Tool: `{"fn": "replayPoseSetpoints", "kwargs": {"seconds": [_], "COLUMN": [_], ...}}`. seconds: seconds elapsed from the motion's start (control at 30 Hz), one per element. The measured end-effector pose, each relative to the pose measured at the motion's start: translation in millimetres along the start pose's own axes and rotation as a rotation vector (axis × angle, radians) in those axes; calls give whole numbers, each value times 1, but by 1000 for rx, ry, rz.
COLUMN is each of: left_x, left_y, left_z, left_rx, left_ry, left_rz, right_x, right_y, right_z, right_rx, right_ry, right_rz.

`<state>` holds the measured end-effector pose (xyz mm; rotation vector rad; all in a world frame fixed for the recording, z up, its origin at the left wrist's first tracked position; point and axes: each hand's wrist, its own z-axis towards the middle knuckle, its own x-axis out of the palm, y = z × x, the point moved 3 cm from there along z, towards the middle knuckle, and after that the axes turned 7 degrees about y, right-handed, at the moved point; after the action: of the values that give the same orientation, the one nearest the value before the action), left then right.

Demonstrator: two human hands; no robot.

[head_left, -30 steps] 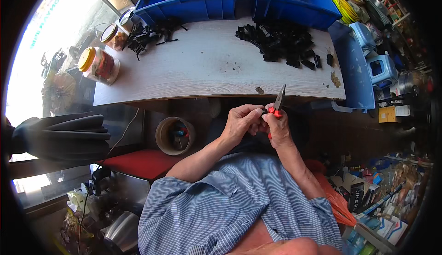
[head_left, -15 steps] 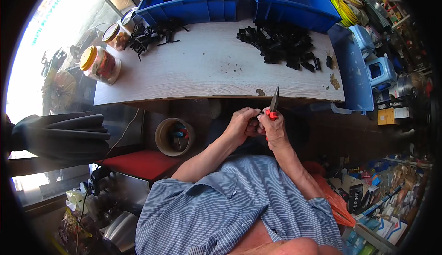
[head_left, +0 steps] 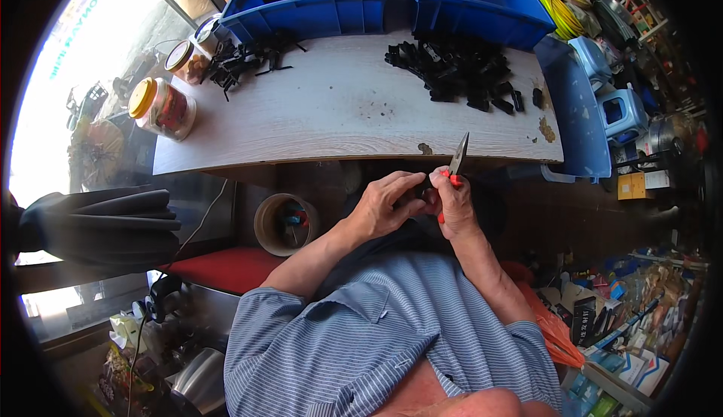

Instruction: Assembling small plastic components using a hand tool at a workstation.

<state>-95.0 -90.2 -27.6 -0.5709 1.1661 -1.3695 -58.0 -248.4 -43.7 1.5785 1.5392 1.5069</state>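
Observation:
My right hand (head_left: pixel 456 207) is closed round red-handled long-nose pliers (head_left: pixel 459 155). Their pointed metal jaws stick up past the fist toward the table's front edge. Just to its left is my left hand (head_left: pixel 385 204), thumb and forefinger apart with a dark gap between them. A small dark bit shows between the two hands, close to the right fingers; its shape is too small to make out. Both hands are held over my lap, short of the table. On the table lie a heap of black plastic parts (head_left: pixel 459 74) at the right and a heap of thin black pieces (head_left: pixel 237 63) at the left.
Two blue bins (head_left: pixel 305 18) stand along the table's (head_left: pixel 316 123) back; the left one holds black parts. Lidded jars (head_left: pixel 166 108) line the left end. Below are a round bucket (head_left: pixel 263 225) and a red seat (head_left: pixel 226 268). A folded black umbrella (head_left: pixel 105 225) is far left.
My left hand has shifted left and its thumb and forefinger have spread. The pliers have tilted to the right with my right hand, which has moved slightly right.

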Motion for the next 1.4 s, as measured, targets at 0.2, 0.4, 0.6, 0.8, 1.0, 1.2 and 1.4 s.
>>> {"fn": "replayPoseSetpoints", "kwargs": {"seconds": [0.2, 0.4, 0.6, 0.8, 1.0, 1.2, 1.4], "left_x": [10, 16, 20, 17, 22, 26, 28], "left_y": [-2, 15, 22, 11, 13, 16, 18], "left_z": [3, 6, 17, 32, 35, 37, 36], "left_rx": [17, -367, -284, -277, -296, -264, -303], "left_ry": [-125, -292, -499, -517, -504, -509, -517], "left_rz": [229, -224, -543, -557, -609, -558, -534], "right_x": [-2, -5, 7, 16, 20, 18, 16], "right_y": [0, 6, -3, -8, -1, -2, -5], "right_z": [1, -3, -20, -20, -21, -21, -23], "right_rx": [5, 43, 185, 188, 153, 151, 171], "right_ry": [-27, 1, 29, 104, 71, 51, 40], "right_rz": [-21, 8, -94, -253, -307, -341, -342]}}
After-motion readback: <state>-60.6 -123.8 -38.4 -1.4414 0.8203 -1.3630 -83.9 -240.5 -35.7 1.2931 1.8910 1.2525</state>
